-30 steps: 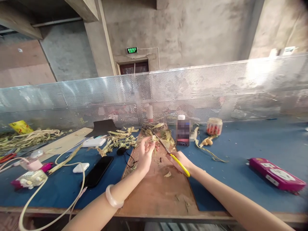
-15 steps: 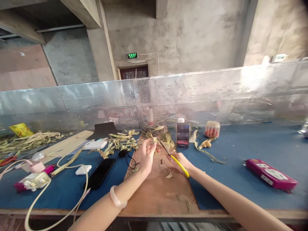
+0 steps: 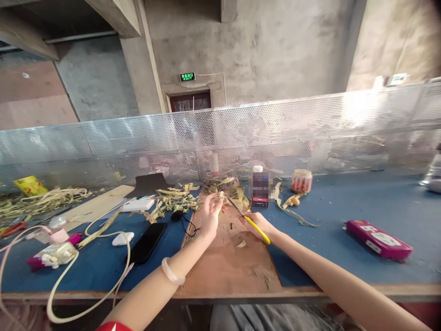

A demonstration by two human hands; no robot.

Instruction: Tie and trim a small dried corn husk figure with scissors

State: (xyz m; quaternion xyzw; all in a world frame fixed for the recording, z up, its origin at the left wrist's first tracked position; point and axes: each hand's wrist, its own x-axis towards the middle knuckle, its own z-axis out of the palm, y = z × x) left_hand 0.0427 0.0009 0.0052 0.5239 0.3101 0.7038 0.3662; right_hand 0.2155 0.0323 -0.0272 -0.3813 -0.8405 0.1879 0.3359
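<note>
My left hand [image 3: 211,215] pinches a small pale piece of dried plant [image 3: 221,195] between its fingertips, over the brown board [image 3: 223,266]. My right hand [image 3: 257,223] is closed around the yellow-handled scissors [image 3: 257,230]; their dark blades point up and left, with the tips close to the pale piece. Whether the blades touch it cannot be made out. Dried leaves [image 3: 239,195] lie just behind both hands. More dried stalks [image 3: 181,200] are heaped to the left of the board.
A black phone [image 3: 149,241], white cables and a white box [image 3: 138,205] lie at left. An upright phone [image 3: 260,188], a jar [image 3: 302,181] and a magenta case [image 3: 379,239] stand or lie at right. A perforated metal screen [image 3: 275,133] runs behind.
The camera view has shifted slightly, and a red sleeve edge now shows at the bottom left. Both hands keep their holds, with little movement between them.
</note>
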